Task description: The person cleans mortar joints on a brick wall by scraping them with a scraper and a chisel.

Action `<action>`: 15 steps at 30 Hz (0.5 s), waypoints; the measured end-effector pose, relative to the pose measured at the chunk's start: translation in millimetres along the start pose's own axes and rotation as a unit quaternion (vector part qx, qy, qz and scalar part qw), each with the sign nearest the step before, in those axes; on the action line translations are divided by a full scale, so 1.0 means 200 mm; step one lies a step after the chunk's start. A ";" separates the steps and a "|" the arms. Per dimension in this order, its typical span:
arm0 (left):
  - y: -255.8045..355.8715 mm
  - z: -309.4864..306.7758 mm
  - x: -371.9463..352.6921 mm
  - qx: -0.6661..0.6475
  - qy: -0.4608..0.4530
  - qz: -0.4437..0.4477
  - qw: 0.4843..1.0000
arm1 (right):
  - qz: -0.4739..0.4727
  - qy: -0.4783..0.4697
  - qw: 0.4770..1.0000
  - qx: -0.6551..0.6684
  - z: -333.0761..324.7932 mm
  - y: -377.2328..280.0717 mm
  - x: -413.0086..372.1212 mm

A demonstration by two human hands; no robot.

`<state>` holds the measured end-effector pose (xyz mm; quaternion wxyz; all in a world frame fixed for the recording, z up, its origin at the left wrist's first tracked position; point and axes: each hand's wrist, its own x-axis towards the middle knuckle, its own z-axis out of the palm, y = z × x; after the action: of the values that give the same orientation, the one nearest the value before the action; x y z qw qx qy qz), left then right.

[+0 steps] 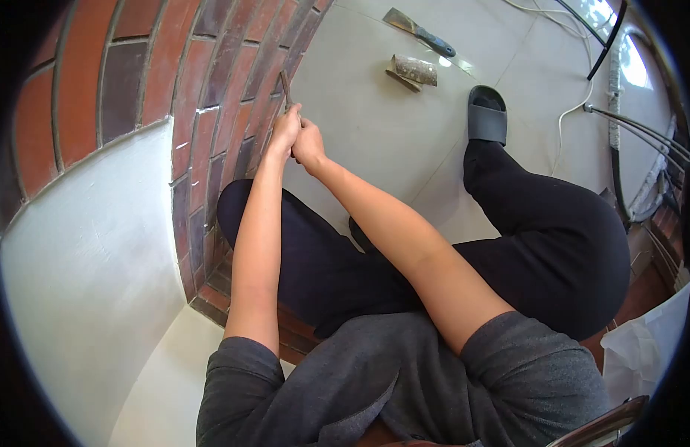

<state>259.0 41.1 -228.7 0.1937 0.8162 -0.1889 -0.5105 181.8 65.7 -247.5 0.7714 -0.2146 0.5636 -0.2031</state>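
Note:
My left hand (285, 131) is closed around a thin, narrow brownish tool (286, 87), close to the red and dark brick wall (229, 78). The tool's far end points up along the wall, against or very near the bricks; its exact kind is too small to tell. Just beside it, my right hand (309, 144) is closed too, its fingers wrapped about the lower part of the same tool. Both arms stretch forward over my bent left leg. What the palms cover of the tool is hidden.
On the tiled floor (360, 89) lie a putty knife (431, 39) with a dark handle and a rough, greyish rolled piece (414, 71). My slippered foot (486, 119) rests nearby. A white cord (574, 112) and dark poles (609, 45) are at the right. White wall (92, 261) lies left.

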 end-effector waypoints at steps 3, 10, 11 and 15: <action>-0.05 0.01 0.06 0.013 -0.007 -0.018 1.000 | -0.005 0.010 1.000 0.005 -0.01 0.03 0.00; -0.11 0.00 0.07 0.087 0.059 0.041 0.994 | 0.001 -0.043 0.995 0.088 0.00 0.05 -0.02; -0.13 0.01 0.06 0.078 0.079 0.043 0.993 | 0.004 -0.045 0.995 0.086 0.00 0.06 -0.04; -0.09 -0.04 0.02 0.063 0.005 0.011 0.998 | 0.005 -0.035 0.996 0.078 0.02 0.06 -0.06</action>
<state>269.8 55.2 -237.4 0.1483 0.8272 -0.2290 -0.4912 183.3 82.1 -243.4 0.8058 -0.1578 0.5200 -0.2352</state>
